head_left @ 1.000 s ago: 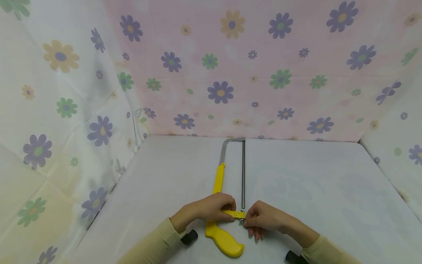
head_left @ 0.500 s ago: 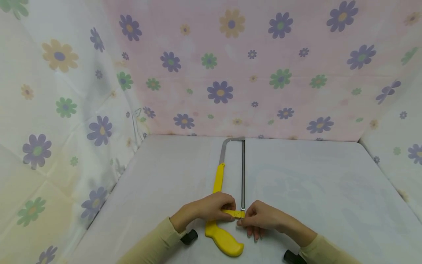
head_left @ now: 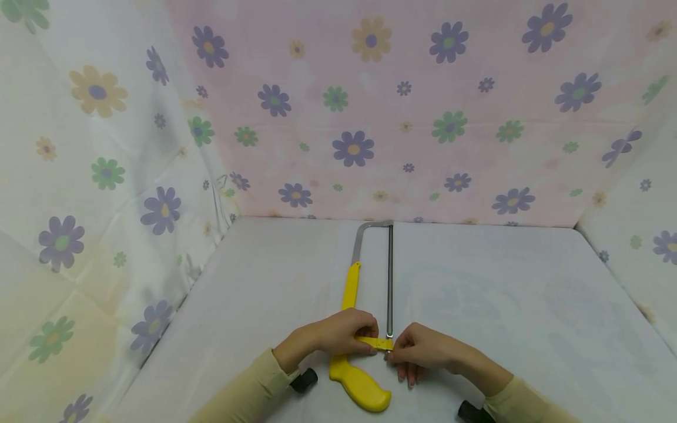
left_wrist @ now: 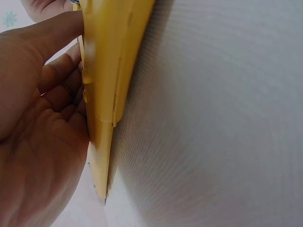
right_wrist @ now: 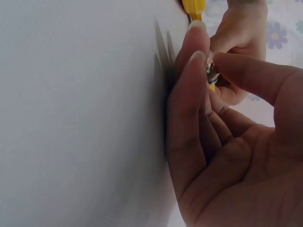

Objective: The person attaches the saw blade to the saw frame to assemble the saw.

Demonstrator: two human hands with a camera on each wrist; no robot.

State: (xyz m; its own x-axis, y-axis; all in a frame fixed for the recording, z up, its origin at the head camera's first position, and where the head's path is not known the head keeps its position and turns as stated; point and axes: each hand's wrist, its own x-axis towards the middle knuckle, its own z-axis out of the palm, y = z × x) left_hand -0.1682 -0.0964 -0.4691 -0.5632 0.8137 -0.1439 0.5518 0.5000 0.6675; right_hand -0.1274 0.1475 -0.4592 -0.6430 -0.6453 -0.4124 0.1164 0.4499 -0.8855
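Note:
A hacksaw lies on the white table in the head view, its yellow handle (head_left: 362, 388) toward me and its grey metal frame (head_left: 358, 244) pointing away. Along its right side runs the straight blade (head_left: 391, 282). My left hand (head_left: 344, 332) grips the yellow crosspiece (head_left: 376, 342) at the near end of the blade, thumb on the near side and fingers on the far side. Just beyond that end, the thumb and forefinger of my right hand (head_left: 425, 346) pinch a small metal wing nut (right_wrist: 212, 74), mostly covered by the fingertips. The other right fingers curl loosely beneath.
White cloth covers the table (head_left: 486, 282) to both sides of the saw. Flowered curtains (head_left: 449, 126) hang behind and at the sides, close to the saw's far end. Black camera mounts (head_left: 304, 380) sit under both wrists.
My right thumb and forefinger slid left over the wing nut, then came slightly back to the right. The left hand and the hacksaw have stayed in place.

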